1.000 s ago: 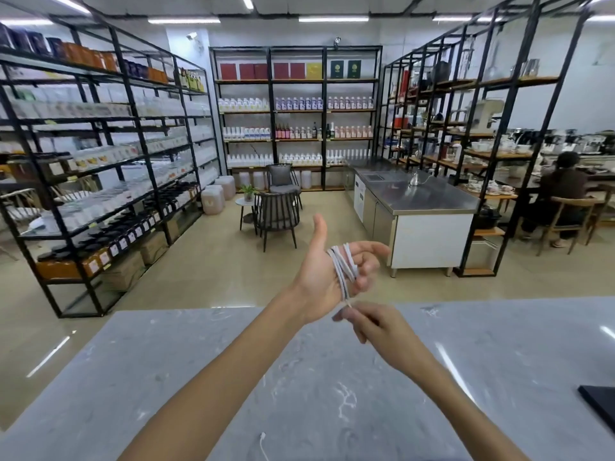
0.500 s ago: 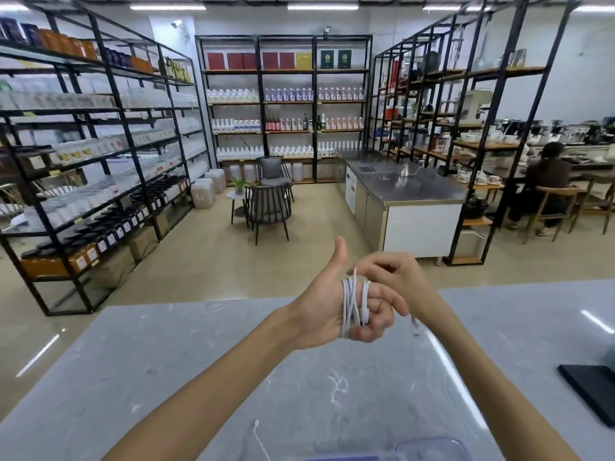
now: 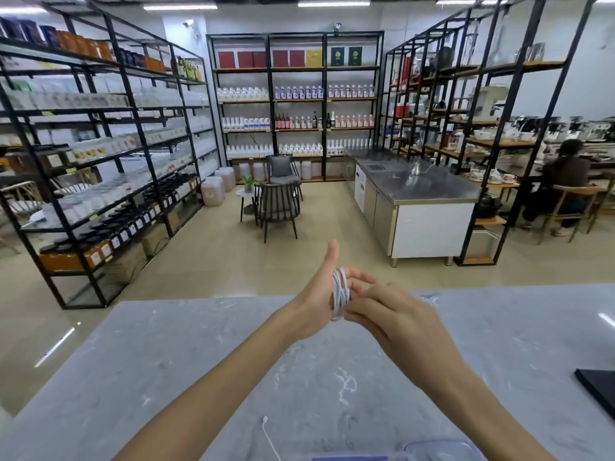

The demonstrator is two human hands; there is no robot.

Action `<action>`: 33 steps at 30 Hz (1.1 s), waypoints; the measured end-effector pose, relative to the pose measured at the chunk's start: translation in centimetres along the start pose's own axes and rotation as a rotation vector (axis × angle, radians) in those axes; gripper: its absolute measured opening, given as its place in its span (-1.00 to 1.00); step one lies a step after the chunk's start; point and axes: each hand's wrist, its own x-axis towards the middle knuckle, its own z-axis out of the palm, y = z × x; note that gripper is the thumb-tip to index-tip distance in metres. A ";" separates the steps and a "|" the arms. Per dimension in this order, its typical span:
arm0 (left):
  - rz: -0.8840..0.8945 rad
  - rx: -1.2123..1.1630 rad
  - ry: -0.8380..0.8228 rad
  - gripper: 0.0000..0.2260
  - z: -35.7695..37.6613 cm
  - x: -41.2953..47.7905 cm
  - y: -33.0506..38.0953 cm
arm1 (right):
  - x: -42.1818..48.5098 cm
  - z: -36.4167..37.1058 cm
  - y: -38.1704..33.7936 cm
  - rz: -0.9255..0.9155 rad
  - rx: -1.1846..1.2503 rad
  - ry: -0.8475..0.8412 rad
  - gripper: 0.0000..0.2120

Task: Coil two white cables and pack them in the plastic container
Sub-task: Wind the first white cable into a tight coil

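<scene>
Now down to the last turn: wound the first white cable (image 3: 340, 291) snug round the left hand (image 3: 316, 294), no tail left dangling.
Swung the right hand (image 3: 392, 314) from above those fingers to the coil's lower edge; couldn't tell pinching from pressing. Held the left thumb up, fingers straight-ish inside the wraps. Looked ready to slip off. Left the second cable (image 3: 271, 437) slack on the counter (image 3: 166, 361) under the left forearm, outside the plastic container (image 3: 442, 447) back beside the right forearm; saw only its rim, contents unknowable.
</scene>
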 end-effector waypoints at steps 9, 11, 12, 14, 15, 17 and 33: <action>-0.005 0.220 -0.371 -0.10 1.7 -1.7 0.0 | 1.8 0.1 3.2 0.346 1.006 -0.237 -0.82; -0.033 0.270 -0.388 -0.11 1.6 -1.9 0.1 | 1.6 0.5 3.2 0.438 1.190 -0.355 -0.71; -0.049 0.293 -0.391 -0.13 1.5 -1.9 0.0 | 1.5 0.8 3.2 0.464 1.208 -0.382 -0.66; -0.075 0.310 -0.393 -0.18 1.4 -2.2 -0.4 | 1.3 1.5 3.1 0.530 1.264 -0.421 -0.65; -0.090 0.321 -0.393 -0.21 1.3 -2.4 -0.5 | 1.0 1.8 3.0 0.567 1.302 -0.432 -0.67; -0.116 0.352 -0.387 -0.25 1.3 -2.8 -0.9 | 0.6 2.4 2.9 0.618 1.346 -0.437 -0.79; 0.061 0.640 -0.171 -0.15 1.8 -4.2 0.7 | 0.7 4.1 1.3 0.492 1.360 -0.129 -0.79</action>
